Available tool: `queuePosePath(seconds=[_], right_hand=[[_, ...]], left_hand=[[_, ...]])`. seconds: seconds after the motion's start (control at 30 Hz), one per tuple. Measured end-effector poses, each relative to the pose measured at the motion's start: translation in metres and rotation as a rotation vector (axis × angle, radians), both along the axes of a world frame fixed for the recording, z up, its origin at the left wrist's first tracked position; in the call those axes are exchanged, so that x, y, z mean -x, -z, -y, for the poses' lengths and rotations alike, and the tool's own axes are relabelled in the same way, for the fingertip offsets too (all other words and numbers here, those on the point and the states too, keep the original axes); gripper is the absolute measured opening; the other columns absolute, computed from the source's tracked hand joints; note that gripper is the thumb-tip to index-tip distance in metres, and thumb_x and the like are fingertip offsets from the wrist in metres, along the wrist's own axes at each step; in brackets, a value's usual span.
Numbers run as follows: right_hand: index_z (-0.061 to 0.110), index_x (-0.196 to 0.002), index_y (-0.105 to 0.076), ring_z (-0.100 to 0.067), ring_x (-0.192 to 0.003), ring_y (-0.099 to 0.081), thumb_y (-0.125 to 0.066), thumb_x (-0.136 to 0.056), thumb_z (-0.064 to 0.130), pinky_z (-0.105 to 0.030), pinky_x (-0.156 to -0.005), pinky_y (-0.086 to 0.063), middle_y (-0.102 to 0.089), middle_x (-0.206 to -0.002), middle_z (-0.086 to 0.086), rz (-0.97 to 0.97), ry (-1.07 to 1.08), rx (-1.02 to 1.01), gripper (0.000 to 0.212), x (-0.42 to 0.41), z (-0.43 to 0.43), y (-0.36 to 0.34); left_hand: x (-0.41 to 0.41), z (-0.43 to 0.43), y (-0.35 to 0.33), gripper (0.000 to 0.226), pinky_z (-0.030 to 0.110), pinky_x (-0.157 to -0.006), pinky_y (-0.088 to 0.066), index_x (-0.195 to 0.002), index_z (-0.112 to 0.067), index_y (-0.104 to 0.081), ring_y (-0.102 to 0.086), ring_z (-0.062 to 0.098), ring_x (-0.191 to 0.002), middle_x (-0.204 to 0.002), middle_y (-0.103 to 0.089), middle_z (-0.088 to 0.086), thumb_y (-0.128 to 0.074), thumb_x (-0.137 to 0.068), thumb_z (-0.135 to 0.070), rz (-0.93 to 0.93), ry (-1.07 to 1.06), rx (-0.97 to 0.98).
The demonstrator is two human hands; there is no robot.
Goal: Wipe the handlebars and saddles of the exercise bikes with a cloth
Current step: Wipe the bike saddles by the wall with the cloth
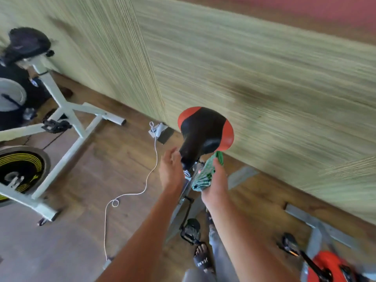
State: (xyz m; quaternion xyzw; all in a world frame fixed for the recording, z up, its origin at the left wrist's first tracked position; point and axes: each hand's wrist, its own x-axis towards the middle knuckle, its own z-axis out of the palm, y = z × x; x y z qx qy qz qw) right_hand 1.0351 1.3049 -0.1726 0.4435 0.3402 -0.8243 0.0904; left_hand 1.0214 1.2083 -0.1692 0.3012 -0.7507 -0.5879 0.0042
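Note:
A black and red saddle [204, 129] of the near exercise bike stands in the middle of the view. My right hand [214, 180] grips a bunched green cloth [207, 171] just below the saddle's right side. Beside the saddle's narrow nose is my left hand [171, 167], its fingers relaxed and holding nothing. A second bike at the left has a black saddle [26, 44] on a white frame [67, 110]. No handlebars are in view.
A white cable [130, 192] runs across the wooden floor from a small white plug block [155, 130]. A green textured wall [244, 68] stands close behind the saddle. The near bike's pedal [191, 231] and my sandalled foot [203, 259] are below. A red flywheel cover [329, 265] sits bottom right.

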Motion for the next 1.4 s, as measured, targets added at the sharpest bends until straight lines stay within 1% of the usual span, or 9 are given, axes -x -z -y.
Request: queuePosePath(seconds=[0.2,0.3,0.53,0.67,0.77,0.93,1.0,1.1,1.4], right_hand=[[0.034,-0.149,-0.041,-0.012,-0.133,-0.052,-0.055,-0.085,0.06,-0.037,-0.114,-0.04,-0.05,-0.15,0.005,-0.081,0.027,-0.353,0.07,0.055,0.038,0.043],[0.036,-0.155,-0.026,-0.002,-0.141,-0.038,-0.046,-0.101,0.048,-0.019,-0.114,-0.034,-0.036,-0.156,0.016,-0.17,-0.073,-0.416,0.058,0.024,0.074,0.042],[0.031,-0.16,-0.017,-0.009,-0.143,-0.04,-0.043,-0.083,0.073,-0.039,-0.119,-0.033,-0.034,-0.161,0.006,-0.052,0.044,-0.456,0.091,0.068,0.053,0.076],[0.03,-0.16,0.003,0.007,-0.149,-0.001,-0.034,-0.099,0.06,-0.026,-0.125,-0.01,0.005,-0.166,0.017,-0.225,-0.19,-0.502,0.077,0.033,0.064,0.039],[0.026,-0.159,0.013,-0.001,-0.151,0.009,-0.032,-0.106,0.045,-0.029,-0.125,-0.002,0.017,-0.166,0.009,-0.088,-0.118,-0.675,0.072,0.067,0.044,0.059],[0.019,-0.149,-0.041,-0.024,-0.137,-0.04,-0.029,-0.101,0.059,-0.044,-0.108,-0.042,-0.04,-0.152,-0.006,0.101,0.074,-1.039,0.064,0.13,-0.008,0.078],[0.021,-0.126,-0.059,-0.023,-0.111,-0.059,-0.028,-0.1,0.064,-0.043,-0.09,-0.048,-0.061,-0.121,-0.001,0.114,-0.19,-1.107,0.058,0.144,-0.038,0.069],[0.02,-0.1,-0.061,-0.024,-0.086,-0.054,-0.026,-0.1,0.067,-0.037,-0.076,-0.036,-0.056,-0.082,0.007,0.087,-0.762,-1.171,0.058,0.177,-0.07,0.042],[0.022,-0.121,-0.066,-0.034,-0.104,-0.064,-0.022,-0.102,0.064,-0.036,-0.073,-0.035,-0.069,-0.114,-0.01,-0.468,-1.563,-1.872,0.063,0.26,0.022,0.031]], left_hand=[[0.029,0.002,0.043,0.044,0.037,-0.106,-0.045,-0.135,-0.021,-0.061,-0.06,0.014,-0.121,-0.127,-0.067,-0.003,-0.045,-0.095,-0.032,-0.034,0.169,-0.072],[0.031,0.018,0.053,0.046,0.049,-0.108,-0.044,-0.137,-0.021,-0.058,-0.06,0.02,-0.123,-0.13,-0.066,0.002,-0.045,-0.096,-0.035,-0.02,0.179,-0.175],[0.03,0.014,0.054,0.051,0.046,-0.113,-0.04,-0.144,-0.02,-0.051,-0.054,0.012,-0.129,-0.136,-0.062,-0.002,-0.043,-0.095,-0.034,-0.003,0.25,-0.2],[0.032,0.019,0.056,0.049,0.043,-0.113,-0.04,-0.145,-0.018,-0.049,-0.054,0.01,-0.129,-0.137,-0.061,-0.003,-0.04,-0.099,-0.032,-0.025,0.264,-0.199],[0.03,0.016,0.055,0.046,0.046,-0.115,-0.036,-0.145,-0.021,-0.048,-0.051,0.01,-0.132,-0.14,-0.058,-0.003,-0.042,-0.101,-0.031,-0.006,0.253,-0.221],[0.027,0.012,0.064,0.057,0.047,-0.118,-0.031,-0.145,-0.028,-0.048,-0.044,0.01,-0.139,-0.144,-0.054,-0.006,-0.04,-0.093,-0.05,-0.015,0.269,-0.167],[0.028,0.01,0.067,0.057,0.049,-0.117,-0.032,-0.143,-0.031,-0.05,-0.046,0.013,-0.137,-0.142,-0.057,-0.006,-0.042,-0.091,-0.054,-0.011,0.243,-0.193],[0.028,0.009,0.066,0.059,0.049,-0.116,-0.032,-0.141,-0.027,-0.053,-0.049,0.013,-0.135,-0.139,-0.059,-0.006,-0.045,-0.091,-0.056,-0.016,0.182,-0.2],[0.032,0.004,0.059,0.042,0.039,-0.113,-0.038,-0.134,-0.03,-0.06,-0.054,0.01,-0.129,-0.133,-0.063,-0.008,-0.052,-0.093,-0.038,0.025,0.096,-0.3]])
